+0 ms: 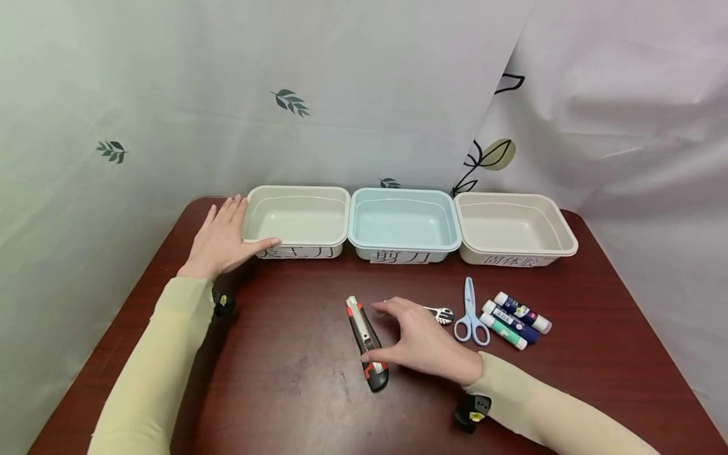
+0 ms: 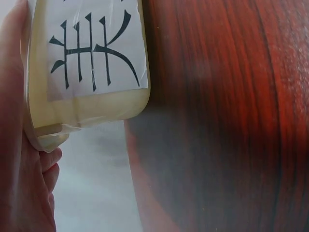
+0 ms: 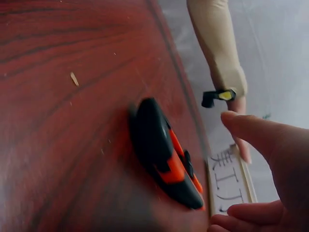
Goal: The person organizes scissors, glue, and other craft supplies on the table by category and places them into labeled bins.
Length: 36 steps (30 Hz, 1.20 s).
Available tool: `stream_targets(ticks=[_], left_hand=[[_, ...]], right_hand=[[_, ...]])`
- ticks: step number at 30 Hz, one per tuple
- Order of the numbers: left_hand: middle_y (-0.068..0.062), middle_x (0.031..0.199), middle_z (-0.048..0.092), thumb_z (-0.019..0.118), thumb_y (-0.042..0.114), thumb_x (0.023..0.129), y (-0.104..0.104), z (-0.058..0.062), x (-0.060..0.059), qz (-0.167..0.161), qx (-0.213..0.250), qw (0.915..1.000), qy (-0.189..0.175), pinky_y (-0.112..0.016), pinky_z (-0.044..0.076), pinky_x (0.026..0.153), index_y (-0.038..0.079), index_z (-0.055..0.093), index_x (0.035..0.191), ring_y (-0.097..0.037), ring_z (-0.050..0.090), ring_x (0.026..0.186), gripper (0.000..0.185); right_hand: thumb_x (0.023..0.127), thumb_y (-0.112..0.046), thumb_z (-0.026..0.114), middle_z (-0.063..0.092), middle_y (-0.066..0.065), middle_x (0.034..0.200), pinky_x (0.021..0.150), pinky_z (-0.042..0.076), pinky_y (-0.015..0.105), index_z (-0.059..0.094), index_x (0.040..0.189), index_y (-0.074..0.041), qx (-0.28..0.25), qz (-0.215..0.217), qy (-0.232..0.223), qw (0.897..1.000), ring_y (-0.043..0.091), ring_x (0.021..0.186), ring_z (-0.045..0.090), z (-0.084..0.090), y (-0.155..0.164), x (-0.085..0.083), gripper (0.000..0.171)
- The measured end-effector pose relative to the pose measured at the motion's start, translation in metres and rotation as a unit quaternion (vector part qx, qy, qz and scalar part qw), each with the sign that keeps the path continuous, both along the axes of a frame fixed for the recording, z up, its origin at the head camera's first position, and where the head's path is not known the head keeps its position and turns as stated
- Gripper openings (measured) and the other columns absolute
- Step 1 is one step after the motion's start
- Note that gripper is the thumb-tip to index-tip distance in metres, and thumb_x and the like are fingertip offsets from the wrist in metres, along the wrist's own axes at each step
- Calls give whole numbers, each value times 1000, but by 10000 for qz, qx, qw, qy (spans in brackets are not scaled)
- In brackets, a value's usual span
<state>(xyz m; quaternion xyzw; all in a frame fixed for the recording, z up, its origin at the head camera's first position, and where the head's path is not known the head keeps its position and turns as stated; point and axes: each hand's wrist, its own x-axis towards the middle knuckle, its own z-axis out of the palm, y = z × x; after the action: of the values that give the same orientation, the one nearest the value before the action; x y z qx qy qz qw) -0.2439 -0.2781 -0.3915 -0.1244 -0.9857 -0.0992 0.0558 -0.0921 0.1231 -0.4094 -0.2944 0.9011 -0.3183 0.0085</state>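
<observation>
Paper labels read 美工刀 on the left cream bin (image 1: 296,218), 剪刀 on the blue bin (image 1: 403,224), 固体胶 on the right cream bin (image 1: 514,227).

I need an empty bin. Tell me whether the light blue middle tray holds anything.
Empty. The head view shows the light blue tray with a bare floor, nothing inside.

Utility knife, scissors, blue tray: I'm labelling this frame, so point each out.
utility knife (image 1: 366,342), head view, mid-body.
scissors (image 1: 469,309), head view, the pivot.
blue tray (image 1: 357,243), head view, front left rim.

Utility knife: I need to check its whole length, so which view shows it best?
The head view: the utility knife lies whole on the table beside the right hand. The right wrist view shows only its near end, foreshortened. The left wrist view shows none of it.
</observation>
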Motion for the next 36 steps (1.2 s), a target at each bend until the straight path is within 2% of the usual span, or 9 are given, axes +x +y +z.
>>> stream_targets(ticks=[3, 4, 7, 10, 16, 19, 21, 26, 36], left_hand=[[-29, 164, 17, 55, 79, 86, -1, 0, 0, 22, 15, 10000, 1, -53, 0, 123, -8, 17, 159, -42, 14, 152, 120], [-29, 164, 17, 55, 79, 86, -1, 0, 0, 28, 32, 10000, -7, -52, 0, 123, -8, 18, 159, -41, 13, 152, 120], [-28, 164, 17, 54, 80, 86, -2, -1, 0, 37, 43, 10000, -41, -53, 1, 123, -8, 17, 159, -41, 13, 152, 120], [-28, 164, 16, 54, 80, 86, -2, -1, 0, 35, 64, 9999, -77, -53, 1, 123, -8, 16, 159, -41, 12, 152, 121], [-27, 165, 14, 53, 80, 86, -2, -2, 0, 35, 80, 9999, -63, -50, -1, 124, -7, 14, 159, -40, 11, 152, 121], [-27, 165, 14, 53, 81, 86, -2, -3, 0, 40, 97, 9999, -61, -48, -2, 124, -7, 14, 160, -40, 11, 153, 121], [-27, 165, 14, 53, 80, 86, -2, -3, 0, 36, 112, 9999, -60, -47, -3, 124, -6, 14, 160, -40, 11, 153, 121], [-26, 165, 14, 54, 80, 86, -2, -4, 1, 18, 107, 9999, -30, -48, -1, 124, -6, 14, 160, -39, 11, 153, 121], [-28, 164, 15, 55, 79, 86, 1, -1, 1, -46, 78, 10000, -3, -50, 1, 124, -8, 14, 159, -41, 13, 152, 121]], right_hand=[[67, -53, 92, 64, -4, 98, 82, 52, 30, 69, 125, -6, 53, 59, 47, 10000, 13, 91, 60, -4, -8, 2, 79], [66, -52, 92, 64, -4, 98, 85, 52, 31, 69, 125, -6, 84, 43, 26, 10000, 14, 93, 60, -5, -10, 3, 79], [64, -48, 94, 67, 0, 109, 100, 48, 37, 65, 130, -6, 174, 0, -111, 9998, 23, 113, 61, -9, -14, 7, 84], [63, -47, 94, 65, 4, 122, 112, 41, 42, 59, 138, -4, 382, -40, -125, 9992, 30, 129, 54, -13, -16, 11, 93], [66, -34, 91, 61, -1, 110, 89, 52, 35, 58, 139, -3, 540, -8, 72, 9985, 17, 98, 59, -16, -15, 10, 86], [69, -29, 89, 64, 0, 109, 89, 53, 36, 62, 133, -4, 565, -25, 152, 9983, 20, 107, 61, -16, -12, 7, 74], [70, -30, 89, 64, -2, 104, 86, 54, 34, 64, 126, -6, 582, -48, 143, 9982, 18, 103, 63, -16, -10, 6, 66], [71, -31, 89, 54, -11, 82, 60, 47, 23, 68, 109, -11, 595, -162, 95, 9981, 5, 69, 52, -15, -7, 3, 48], [65, -25, 83, 53, -10, 78, 56, 43, 21, 69, 99, -12, 519, -127, 350, 9980, 3, 65, 49, -16, -4, -2, 39]])
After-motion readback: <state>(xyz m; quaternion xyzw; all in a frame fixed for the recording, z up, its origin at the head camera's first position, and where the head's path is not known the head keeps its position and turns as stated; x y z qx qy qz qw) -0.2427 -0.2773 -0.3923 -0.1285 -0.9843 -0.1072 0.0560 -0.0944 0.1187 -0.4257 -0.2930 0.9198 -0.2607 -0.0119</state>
